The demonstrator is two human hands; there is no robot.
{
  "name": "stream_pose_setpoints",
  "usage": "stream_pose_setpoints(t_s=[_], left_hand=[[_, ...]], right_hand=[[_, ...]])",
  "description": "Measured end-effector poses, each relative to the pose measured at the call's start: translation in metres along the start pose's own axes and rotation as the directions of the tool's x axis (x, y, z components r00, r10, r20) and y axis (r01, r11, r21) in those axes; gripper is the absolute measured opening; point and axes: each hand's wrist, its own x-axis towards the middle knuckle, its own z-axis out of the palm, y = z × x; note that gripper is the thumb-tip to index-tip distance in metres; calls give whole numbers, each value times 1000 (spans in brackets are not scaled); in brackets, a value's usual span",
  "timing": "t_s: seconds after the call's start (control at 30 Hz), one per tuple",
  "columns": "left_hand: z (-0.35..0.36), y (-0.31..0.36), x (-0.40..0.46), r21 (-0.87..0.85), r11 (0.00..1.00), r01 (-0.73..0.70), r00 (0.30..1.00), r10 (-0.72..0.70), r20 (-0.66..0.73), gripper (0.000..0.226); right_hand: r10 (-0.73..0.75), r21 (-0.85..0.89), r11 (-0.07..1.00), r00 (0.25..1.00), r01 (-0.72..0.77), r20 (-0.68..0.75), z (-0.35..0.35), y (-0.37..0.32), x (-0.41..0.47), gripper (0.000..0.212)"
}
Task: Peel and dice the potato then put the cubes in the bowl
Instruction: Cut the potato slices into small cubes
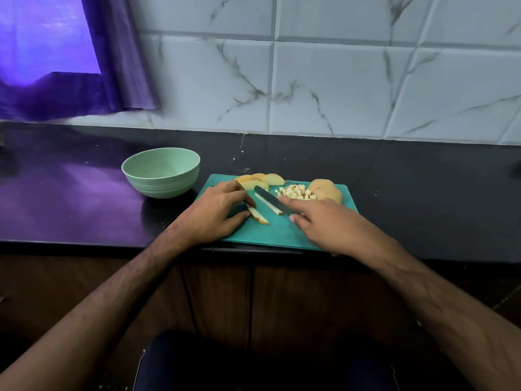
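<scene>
— Mid-dice on the teal plastic cutting board [310, 235], dark surface [84, 193] beneath. Why strips apart?
— Likely spaced for the dark-bladed knife [270, 199], laid along one pale potato strip [269, 206].
— Fingers?
— Left hand [217, 211] curled, pinching a second skin-edged strip [258, 216]; right hand [327, 224] grasping the knife handle, forefinger stretched out.
— Rest of the potato?
— Slices [262, 180] behind, small cubes [296, 191] heaped beside the uncut half [325, 190]; pale green bowl [160, 172] left, seemingly unfilled.

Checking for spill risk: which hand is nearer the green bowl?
Left. The left hand rests on the board just right of the bowl; the right hand holds the knife farther right.
</scene>
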Motion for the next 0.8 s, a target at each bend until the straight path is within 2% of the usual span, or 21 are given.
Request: stream_pose_setpoints(t_s=[0.07, 0.2, 0.3, 0.47, 0.63, 0.8], left_hand=[[1, -2, 0, 43, 998, 36, 999, -35, -19, 37], [1, 1, -3, 110, 993, 52, 996, -44, -73, 28], [0, 2, -5, 83, 996, 36, 996, -29, -85, 29], [-2, 2, -5, 6, 996, -94, 995, 94, -14, 25], [-3, 1, -6, -55, 995, -87, 996, 87, -3, 25], [-2, -1, -4, -103, 991, -83, 996, 85, 17, 22]], right_hand=[[17, 113, 993, 1000, -19, 14, -4, 4, -4, 48], [19, 184, 982, 998, -29, 53, -7, 7, -18, 49], [12, 144, 989, 998, -22, 65, -6, 4, -28, 49], [-14, 59, 998, 999, 11, 52, -5, 6, -40, 50], [-28, -93, 995, 999, 30, 23, 3, 6, -50, 51], [-36, -107, 994, 999, 36, 10, 15, -5, -52, 54]])
